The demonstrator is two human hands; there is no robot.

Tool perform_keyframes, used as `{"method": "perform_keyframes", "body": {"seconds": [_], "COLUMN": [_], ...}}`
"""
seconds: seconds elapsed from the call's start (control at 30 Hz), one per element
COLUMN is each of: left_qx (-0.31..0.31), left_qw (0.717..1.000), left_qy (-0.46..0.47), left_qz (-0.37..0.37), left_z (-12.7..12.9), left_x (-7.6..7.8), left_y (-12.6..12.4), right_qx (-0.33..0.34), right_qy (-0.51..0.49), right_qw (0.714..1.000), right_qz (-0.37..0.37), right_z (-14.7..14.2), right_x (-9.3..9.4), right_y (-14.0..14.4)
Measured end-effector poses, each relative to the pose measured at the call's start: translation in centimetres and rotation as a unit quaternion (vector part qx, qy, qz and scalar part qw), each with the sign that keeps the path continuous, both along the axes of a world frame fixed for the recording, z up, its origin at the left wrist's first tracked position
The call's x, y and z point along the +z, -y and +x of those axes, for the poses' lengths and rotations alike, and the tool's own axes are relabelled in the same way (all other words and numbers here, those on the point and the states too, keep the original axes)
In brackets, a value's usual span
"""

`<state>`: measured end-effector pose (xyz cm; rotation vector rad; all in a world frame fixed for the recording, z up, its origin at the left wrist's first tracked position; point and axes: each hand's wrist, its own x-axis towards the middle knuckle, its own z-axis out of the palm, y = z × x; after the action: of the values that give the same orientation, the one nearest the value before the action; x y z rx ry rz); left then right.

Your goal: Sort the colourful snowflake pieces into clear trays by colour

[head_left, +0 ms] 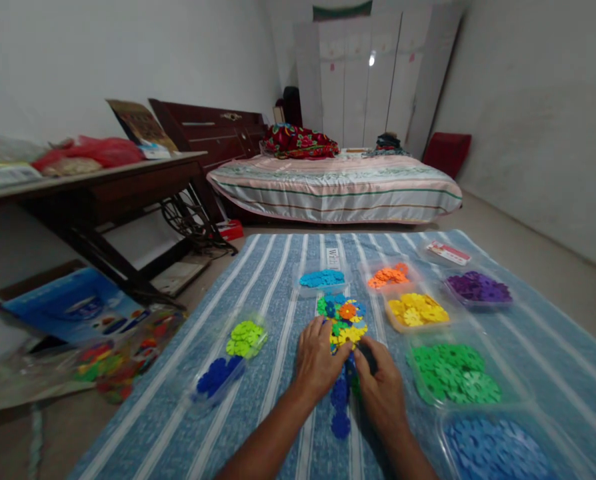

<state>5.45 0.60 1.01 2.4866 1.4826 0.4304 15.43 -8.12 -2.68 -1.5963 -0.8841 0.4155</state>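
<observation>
A multicoloured cluster of joined plastic flower-shaped discs [342, 327] is lying in the middle of the blue striped cloth [273, 280], and both hands are pressing on its near end. The left hand [317, 363] is lying flat with fingers loosely curled over the yellow pieces; the right hand [382, 387] is pinching narrowly at the dark blue tail. Clear tubs are ringing it closely: green discs [453, 373] just right, lime discs [245, 338] left. Bare cloth is stretching toward the striped bed [338, 190].
</observation>
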Motion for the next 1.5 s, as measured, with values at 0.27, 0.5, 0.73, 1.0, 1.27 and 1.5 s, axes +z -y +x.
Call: {"method": "perform_keyframes", "body": {"seconds": [0.27,0.5,0.73,1.0,1.27,1.5], "left_qx": [-0.014,-0.033,-0.08,-0.151,-0.182,-0.189], "left_qw": [0.998,0.997,0.995,0.985,0.981,0.977], "left_qy": [-0.053,-0.074,-0.046,-0.078,-0.064,-0.04], "left_qz": [-0.037,-0.01,0.026,-0.011,0.02,0.093], "left_z": [3.6,3.4,4.0,6.0,1.3,-2.8], "left_x": [2.4,2.6,3.3,1.6,2.3,0.7], "left_y": [-2.7,-1.5,-1.2,-4.1,0.4,4.0], "right_qx": [-0.007,0.001,-0.011,-0.021,-0.049,-0.039], "right_qy": [-0.009,-0.022,-0.048,-0.065,-0.052,-0.047], "right_qw": [1.0,0.999,0.998,0.997,0.997,0.998], "right_qz": [0.023,0.034,0.027,0.039,0.033,0.011], "right_z": [0.0,-0.2,-0.2,-0.1,0.0,0.2], "right_x": [0.0,0.3,0.9,0.7,0.3,0.0], "right_y": [-0.2,-0.3,-0.3,-0.5,-0.6,-0.4]}}
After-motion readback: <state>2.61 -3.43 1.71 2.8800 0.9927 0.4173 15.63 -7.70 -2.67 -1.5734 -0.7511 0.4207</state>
